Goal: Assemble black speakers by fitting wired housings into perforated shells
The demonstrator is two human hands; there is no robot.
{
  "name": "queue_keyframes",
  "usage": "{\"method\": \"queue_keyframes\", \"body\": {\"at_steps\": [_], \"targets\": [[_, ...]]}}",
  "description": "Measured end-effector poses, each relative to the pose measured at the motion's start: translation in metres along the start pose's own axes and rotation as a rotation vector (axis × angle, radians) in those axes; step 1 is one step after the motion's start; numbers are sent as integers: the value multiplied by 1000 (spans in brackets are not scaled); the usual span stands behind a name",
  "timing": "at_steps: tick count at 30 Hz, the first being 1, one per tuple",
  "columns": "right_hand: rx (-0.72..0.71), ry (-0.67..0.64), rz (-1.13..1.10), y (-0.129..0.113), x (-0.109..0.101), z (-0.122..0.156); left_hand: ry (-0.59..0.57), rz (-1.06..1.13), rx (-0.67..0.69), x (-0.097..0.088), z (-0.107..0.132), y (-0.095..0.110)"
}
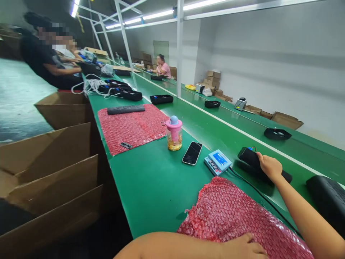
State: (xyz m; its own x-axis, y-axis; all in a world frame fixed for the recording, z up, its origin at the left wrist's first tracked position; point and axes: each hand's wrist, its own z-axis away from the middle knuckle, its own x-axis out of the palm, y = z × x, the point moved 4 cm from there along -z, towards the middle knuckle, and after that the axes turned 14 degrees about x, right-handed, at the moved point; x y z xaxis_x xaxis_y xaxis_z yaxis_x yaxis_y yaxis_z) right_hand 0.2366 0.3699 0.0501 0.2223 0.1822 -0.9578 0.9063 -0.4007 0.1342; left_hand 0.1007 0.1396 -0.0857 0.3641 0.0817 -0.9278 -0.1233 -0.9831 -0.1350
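Note:
My right hand (271, 167) reaches out at the right and grips a long black casing (249, 158) from above. Blue and red wires poke out at the casing's far end. At the lower edge of the view my left hand (244, 247) lies on red bubble wrap (229, 208), fingers stretched out and partly cut off by the frame. Between the wrap and the casing runs a black cable (257, 190) from a light-blue device with a screen (219, 160). A larger black casing (329, 201) sits at the right edge, beside my right forearm.
Left of the device lie a phone (192, 153) and a pink-lided jar (174, 135). Farther off, another bubble wrap sheet (129, 127) bears a dark grille strip (126, 109). Black casings (161, 99) stand along the green belt. Cardboard boxes (54, 151) stand left; co-workers (51, 57) sit beyond.

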Motion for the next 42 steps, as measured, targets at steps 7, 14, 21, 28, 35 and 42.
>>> {"method": "queue_keyframes", "body": {"at_steps": [7,14,21,28,35,42], "targets": [[-4,34,-47,45,-41,106,422,128,-325,-72,12,-1],[-115,159,-63,71,-49,213,773,35,-585,-110,26,-20],[-238,256,-134,77,-41,264,538,160,-346,-115,18,-26],[-354,330,-223,82,-39,290,478,205,-145,-112,17,-25],[-395,414,-281,81,-35,303,493,145,-16,-117,15,-20],[-383,455,-304,79,-38,310,532,113,22,-119,12,-19]]}}
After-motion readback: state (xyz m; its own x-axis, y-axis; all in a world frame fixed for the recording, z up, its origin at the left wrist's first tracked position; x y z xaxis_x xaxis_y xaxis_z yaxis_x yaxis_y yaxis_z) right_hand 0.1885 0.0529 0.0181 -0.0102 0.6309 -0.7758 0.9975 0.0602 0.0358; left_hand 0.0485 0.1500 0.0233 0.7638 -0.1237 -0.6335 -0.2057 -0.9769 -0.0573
